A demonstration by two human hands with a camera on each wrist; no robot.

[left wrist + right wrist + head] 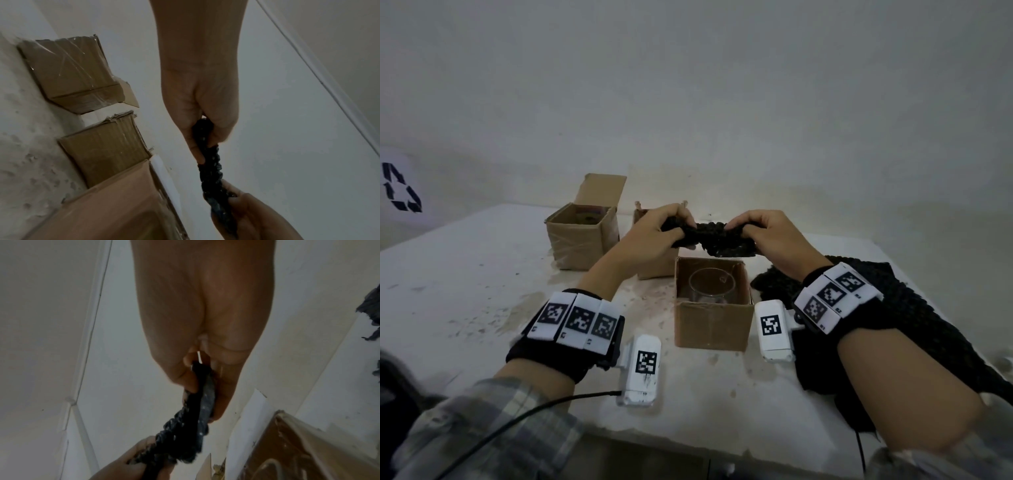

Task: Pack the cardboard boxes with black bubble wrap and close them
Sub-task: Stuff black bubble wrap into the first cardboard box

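Observation:
A piece of black bubble wrap (717,240) is stretched between both hands above the table. My left hand (664,228) pinches its left end, my right hand (758,231) its right end. Below it stands an open cardboard box (714,322) with a clear glass (710,286) inside. In the left wrist view the left hand (202,129) grips the bunched black wrap (209,168), with the right hand (246,209) at its other end. The right wrist view shows the right hand (202,374) clamped on the wrap (185,421), and the box (308,443) at lower right.
An open box (580,240) with a raised flap stands at back left. Another box (654,267) sits behind my left hand. A pile of black bubble wrap (893,318) lies on the white table (465,274) under my right arm. A wall rises behind the table.

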